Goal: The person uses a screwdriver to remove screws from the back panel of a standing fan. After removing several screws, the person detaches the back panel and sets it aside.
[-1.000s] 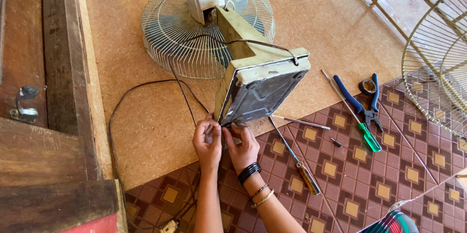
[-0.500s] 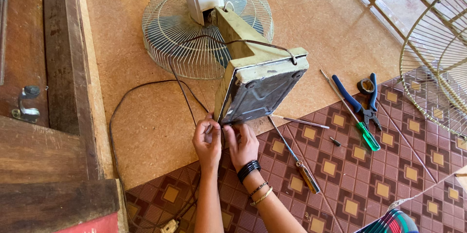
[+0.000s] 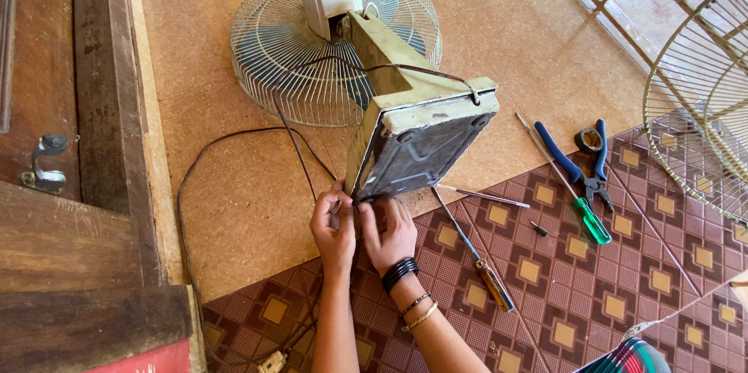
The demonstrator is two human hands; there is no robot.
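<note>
Both your hands are at the lower left corner of the fan base (image 3: 425, 139), which is tipped up with its grey underside facing you. The fan lies on the floor (image 3: 218, 108), head and wire guard (image 3: 288, 45) toward the top edge of the floor area in view.

Left hand (image 3: 333, 226): forearm comes straight up from the bottom edge, wrist straight, fingers curled and pinched at the base corner. It looks like it's gripping the black cable (image 3: 234, 135) where that meets the base, but the exact grip is hidden by the fingers.

Right hand (image 3: 387, 231): forearm angles in from bottom right, bracelets on the wrist, fingers bent with tips pressed to the same corner, touching the left hand. Can't tell whether it holds anything.

The cable loops out left across the floor and back down toward the bottom edge.

On the patterned mat (image 3: 608, 287) right of your hands: brown-handled screwdriver (image 3: 475, 252) nearest, green-handled screwdriver (image 3: 565, 186) further right, blue-handled pliers (image 3: 584, 162) just beside it. A second wire guard (image 3: 701, 108) sits at the right edge.
</note>
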